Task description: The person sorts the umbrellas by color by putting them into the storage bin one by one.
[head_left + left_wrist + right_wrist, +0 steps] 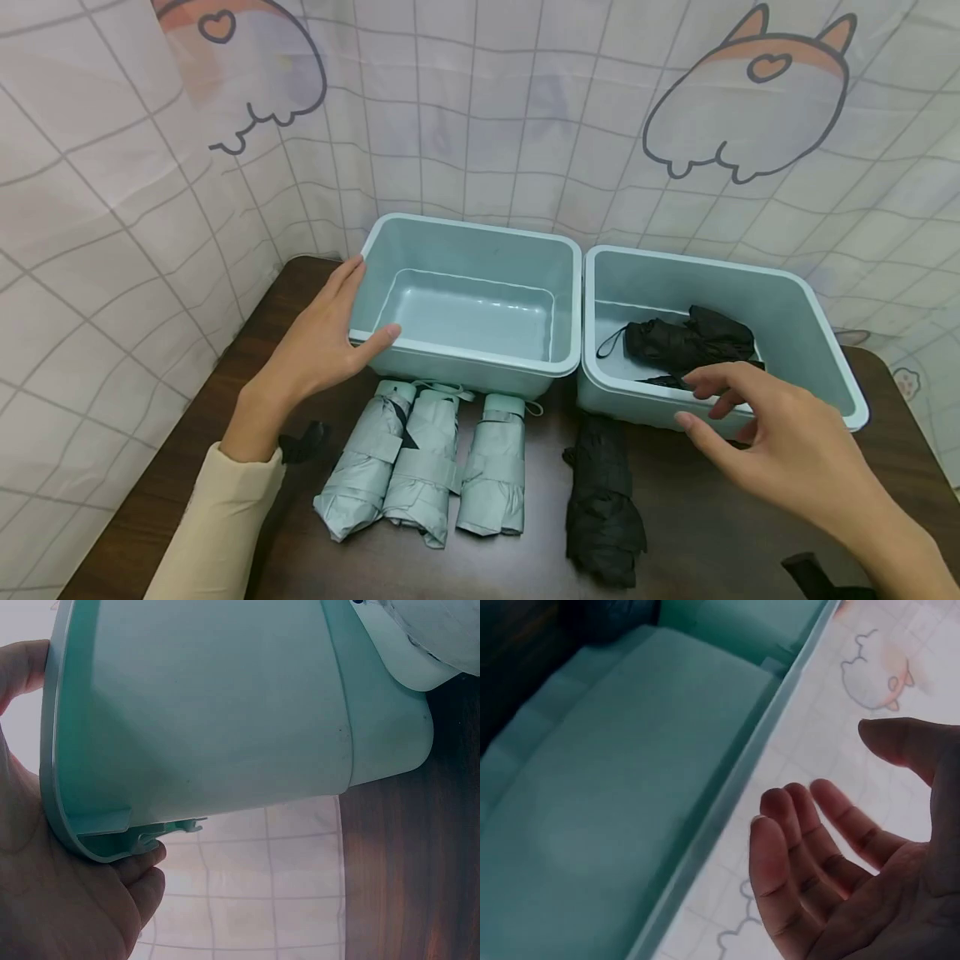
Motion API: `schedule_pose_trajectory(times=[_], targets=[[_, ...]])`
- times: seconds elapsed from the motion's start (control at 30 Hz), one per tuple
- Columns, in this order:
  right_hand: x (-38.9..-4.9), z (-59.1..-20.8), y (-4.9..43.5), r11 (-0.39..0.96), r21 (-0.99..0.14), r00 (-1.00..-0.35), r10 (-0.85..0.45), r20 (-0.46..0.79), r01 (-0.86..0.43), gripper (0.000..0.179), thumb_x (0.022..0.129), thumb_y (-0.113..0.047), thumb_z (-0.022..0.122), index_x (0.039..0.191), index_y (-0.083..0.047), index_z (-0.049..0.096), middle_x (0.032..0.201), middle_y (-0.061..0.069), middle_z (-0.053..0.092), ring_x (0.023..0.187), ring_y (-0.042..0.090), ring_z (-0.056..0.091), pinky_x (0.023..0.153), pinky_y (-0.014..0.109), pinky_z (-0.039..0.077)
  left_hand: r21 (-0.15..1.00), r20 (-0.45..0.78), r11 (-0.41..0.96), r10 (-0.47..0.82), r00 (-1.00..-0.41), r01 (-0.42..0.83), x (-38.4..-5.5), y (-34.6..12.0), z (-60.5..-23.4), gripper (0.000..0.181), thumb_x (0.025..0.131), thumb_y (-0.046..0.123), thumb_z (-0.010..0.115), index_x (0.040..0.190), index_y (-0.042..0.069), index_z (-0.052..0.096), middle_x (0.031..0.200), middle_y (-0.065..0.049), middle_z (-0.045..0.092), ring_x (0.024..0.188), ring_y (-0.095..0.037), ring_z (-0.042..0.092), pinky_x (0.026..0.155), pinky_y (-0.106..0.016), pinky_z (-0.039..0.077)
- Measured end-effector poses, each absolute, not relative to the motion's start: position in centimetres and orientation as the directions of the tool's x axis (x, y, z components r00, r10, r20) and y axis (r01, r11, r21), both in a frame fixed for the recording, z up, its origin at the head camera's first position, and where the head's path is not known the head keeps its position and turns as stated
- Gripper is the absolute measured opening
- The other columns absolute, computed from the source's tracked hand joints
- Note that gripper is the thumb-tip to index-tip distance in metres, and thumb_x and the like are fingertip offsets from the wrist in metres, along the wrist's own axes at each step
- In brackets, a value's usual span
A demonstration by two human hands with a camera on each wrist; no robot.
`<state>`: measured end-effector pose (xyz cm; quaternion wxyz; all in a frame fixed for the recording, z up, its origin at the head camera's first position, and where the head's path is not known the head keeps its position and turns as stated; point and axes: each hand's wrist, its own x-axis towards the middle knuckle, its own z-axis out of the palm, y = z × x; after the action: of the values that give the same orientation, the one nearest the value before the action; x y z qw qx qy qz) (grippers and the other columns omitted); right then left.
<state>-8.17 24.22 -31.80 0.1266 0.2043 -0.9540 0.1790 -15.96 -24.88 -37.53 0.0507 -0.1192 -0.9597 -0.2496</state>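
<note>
My left hand point(315, 337) rests on the front-left corner of the left light-blue bin point(465, 362), fingers straight along its side and thumb over the front rim. In the left wrist view the hand point(67, 885) touches the bin's lip point(52, 750). My right hand point(787, 442) hovers at the front rim of the right bin point(712, 258), fingers loosely bent and holding nothing; the right wrist view shows the palm point(855, 900) bare. Inside that bin lie black folded umbrellas point(682, 337), partly hidden by rim and hand. A black folded umbrella point(603, 508) lies on the table in front.
Three pale green folded umbrellas point(360, 475), point(423, 475), point(492, 475) lie side by side before the left bin. Both bins stand side by side on a dark wooden table point(690, 533). A white checked curtain point(480, 100) hangs close behind them.
</note>
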Motion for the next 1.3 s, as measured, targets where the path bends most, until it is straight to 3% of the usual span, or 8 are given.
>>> schedule_pose_trajectory(times=[0.37, 0.5, 0.77, 1.07, 1.3], targets=[[-6.4, -35.7, 22.3, 0.853, -0.445, -0.96, -0.209, 0.187, -0.272, 0.033, 0.093, -0.037, 0.082, 0.118, -0.018, 0.073, 0.103, -0.002, 0.077, 0.076, 0.001, 0.071, 0.059, 0.023, 0.052, 0.48, 0.148, 0.841, 0.204, -0.968, 0.251, -16.1, -24.8, -37.6, 0.1, 0.101, 0.059, 0.059, 0.171, 0.009, 0.009, 0.18, -0.01, 0.011, 0.163, -0.04, 0.025, 0.126, -0.066, 0.031], [-6.2, -37.3, 21.5, 0.876, -0.455, -0.987, -0.156, 0.046, -0.159, 0.043, 0.096, -0.05, 0.076, 0.122, -0.016, 0.072, 0.103, -0.003, 0.077, 0.082, 0.01, 0.074, 0.062, 0.031, 0.049, 0.483, 0.145, 0.839, 0.206, -0.968, 0.251, -16.1, -24.8, -37.7, 0.1, 0.101, 0.059, 0.059, 0.171, 0.009, 0.009, 0.18, -0.01, 0.01, 0.163, -0.04, 0.025, 0.126, -0.066, 0.031], [-6.7, -40.3, 19.7, 0.905, -0.425, -0.989, -0.034, -0.144, 0.031, 0.077, 0.094, -0.073, 0.063, 0.135, -0.008, 0.064, 0.113, 0.004, 0.076, 0.09, 0.016, 0.073, 0.065, 0.037, 0.053, 0.483, 0.157, 0.839, 0.198, -0.967, 0.25, -16.1, -25.0, -37.6, 0.099, 0.1, 0.059, 0.059, 0.172, 0.011, 0.009, 0.18, -0.01, 0.011, 0.162, -0.04, 0.026, 0.125, -0.067, 0.032], [-6.8, -42.0, 18.7, 0.909, -0.407, -0.969, -0.008, -0.247, 0.096, 0.09, 0.093, -0.078, 0.059, 0.141, -0.002, 0.061, 0.113, 0.009, 0.077, 0.092, 0.021, 0.071, 0.07, 0.045, 0.056, 0.477, 0.157, 0.841, 0.204, -0.966, 0.255, -16.3, -24.8, -37.5, 0.1, 0.1, 0.059, 0.06, 0.171, 0.009, 0.01, 0.18, -0.01, 0.011, 0.163, -0.039, 0.025, 0.126, -0.066, 0.031], [-6.6, -42.6, 17.6, 0.92, -0.372, -0.958, 0.011, -0.286, 0.121, 0.108, 0.09, -0.086, 0.052, 0.148, 0.004, 0.052, 0.139, 0.029, 0.066, 0.116, 0.048, 0.069, 0.088, 0.064, 0.056, 0.465, 0.165, 0.848, 0.199, -0.966, 0.254, -16.2, -24.8, -37.3, 0.1, 0.1, 0.059, 0.059, 0.171, 0.007, 0.013, 0.179, -0.013, 0.014, 0.162, -0.039, 0.026, 0.126, -0.066, 0.032]])
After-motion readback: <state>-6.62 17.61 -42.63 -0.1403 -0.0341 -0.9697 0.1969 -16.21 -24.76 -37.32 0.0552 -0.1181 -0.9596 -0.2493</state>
